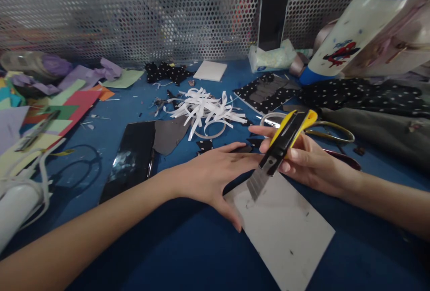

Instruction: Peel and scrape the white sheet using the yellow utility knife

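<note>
Front-centre on the blue tabletop [161, 255], a grey card sheet [289, 237] is laid flat, one corner turned towards the camera, long axis running upper left to lower right. The left hand [211, 172] is spread open, palm down. Its thumb and palm edge are pressed on the sheet's upper-left corner; nothing is gripped. The right hand [312, 161] is closed round a yellow-and-black utility knife [284, 143] with the blade extended. The knife axis is slanted: butt up and right, blade down and left, tip just above the sheet near its top edge and just beside the left palm. Contact between tip and card cannot be confirmed. The sheet is thus placed directly below the blade, with the left hand closer to the tip than the right. Left fingertips are seen just beside the knife body. The sheet's upper edge is hidden under both hands. Scissors [336, 134] are partly masked behind the right hand. White paper strips [204, 109] are heaped further back. Both forearms are cut off at the frame edges.
</note>
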Demonstrator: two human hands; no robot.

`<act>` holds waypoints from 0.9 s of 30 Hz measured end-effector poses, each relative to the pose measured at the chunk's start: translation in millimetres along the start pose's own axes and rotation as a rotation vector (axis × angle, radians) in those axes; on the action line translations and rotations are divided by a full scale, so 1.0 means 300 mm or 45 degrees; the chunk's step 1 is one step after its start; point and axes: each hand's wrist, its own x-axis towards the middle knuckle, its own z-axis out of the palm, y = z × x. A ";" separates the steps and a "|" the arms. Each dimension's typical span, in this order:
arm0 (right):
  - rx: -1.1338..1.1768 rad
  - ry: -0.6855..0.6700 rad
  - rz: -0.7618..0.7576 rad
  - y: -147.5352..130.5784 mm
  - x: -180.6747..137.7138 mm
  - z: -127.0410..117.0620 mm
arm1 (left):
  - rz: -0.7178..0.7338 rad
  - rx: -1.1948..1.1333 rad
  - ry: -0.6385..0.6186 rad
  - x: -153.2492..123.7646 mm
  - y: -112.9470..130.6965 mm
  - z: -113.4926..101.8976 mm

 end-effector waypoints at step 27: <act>-0.627 -0.276 -0.291 0.002 -0.036 0.092 | 0.000 -0.061 -0.046 0.021 0.024 -0.005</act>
